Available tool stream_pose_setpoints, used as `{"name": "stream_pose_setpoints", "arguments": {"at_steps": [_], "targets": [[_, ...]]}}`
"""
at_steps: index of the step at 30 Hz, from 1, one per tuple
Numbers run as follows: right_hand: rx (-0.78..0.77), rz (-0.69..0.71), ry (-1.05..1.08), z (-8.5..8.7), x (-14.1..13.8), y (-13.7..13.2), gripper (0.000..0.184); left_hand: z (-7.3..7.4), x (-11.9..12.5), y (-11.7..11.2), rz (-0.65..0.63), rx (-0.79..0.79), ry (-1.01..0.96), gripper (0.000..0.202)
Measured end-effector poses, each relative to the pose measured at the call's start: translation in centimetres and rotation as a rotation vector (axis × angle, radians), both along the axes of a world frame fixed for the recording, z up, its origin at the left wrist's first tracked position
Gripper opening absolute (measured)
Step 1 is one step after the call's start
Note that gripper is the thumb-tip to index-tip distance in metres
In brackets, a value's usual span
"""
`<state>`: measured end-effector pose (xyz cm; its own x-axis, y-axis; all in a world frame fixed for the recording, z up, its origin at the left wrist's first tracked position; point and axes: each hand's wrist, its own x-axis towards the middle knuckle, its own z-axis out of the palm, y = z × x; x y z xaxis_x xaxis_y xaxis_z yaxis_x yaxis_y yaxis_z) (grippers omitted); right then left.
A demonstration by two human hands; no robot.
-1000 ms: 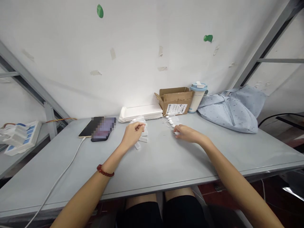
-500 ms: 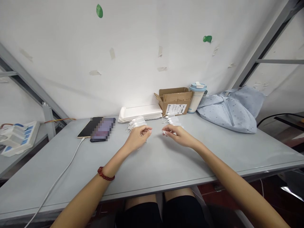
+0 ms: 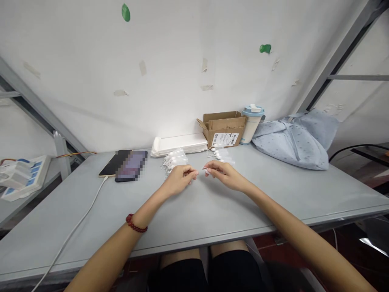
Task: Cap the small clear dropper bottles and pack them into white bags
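Note:
My left hand [image 3: 181, 178] is closed in a pinch over the table, thumb against fingertips; whatever may be between them is too small to make out. Facing it across a narrow gap, my right hand [image 3: 225, 173] pinches a small white piece [image 3: 205, 170] at its fingertips. Just beyond my left hand lies a bunch of small clear-and-white items with white strings [image 3: 176, 157]. A second, smaller group of such items [image 3: 221, 153] lies behind my right hand, in front of the cardboard box.
At the back stand a stack of white flat sheets [image 3: 182, 142], an open cardboard box [image 3: 225, 129] and a blue-lidded cup [image 3: 251, 123]. A light blue cloth bag [image 3: 293, 142] lies right. Two phones [image 3: 131, 166], a white cable [image 3: 83, 219] and a power strip [image 3: 28, 178] are left.
My left hand has moved slightly right and down, away from the bunch of stringed items. My right hand has shifted slightly left with the white piece, narrowing the gap between the hands.

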<state>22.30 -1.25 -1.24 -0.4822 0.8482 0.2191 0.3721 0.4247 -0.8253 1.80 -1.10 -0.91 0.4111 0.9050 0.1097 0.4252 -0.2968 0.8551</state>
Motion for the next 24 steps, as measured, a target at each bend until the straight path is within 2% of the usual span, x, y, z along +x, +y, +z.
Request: {"name": "stream_pose_setpoints", "arguments": {"at_steps": [5, 13, 24], "targets": [[-0.017, 0.020, 0.011, -0.07, -0.01, -0.03, 0.023, 0.56, 0.20, -0.05, 0.051, -0.136, -0.092, 0.027], [-0.059, 0.070, 0.049, 0.10, -0.32, -0.41, 0.024, 0.29, 0.17, -0.14, -0.033, -0.268, -0.210, 0.030], [-0.096, 0.102, 0.094, -0.15, -0.34, -0.39, 0.024, 0.14, 0.14, -0.15, -0.028, -0.273, -0.195, 0.031]]}}
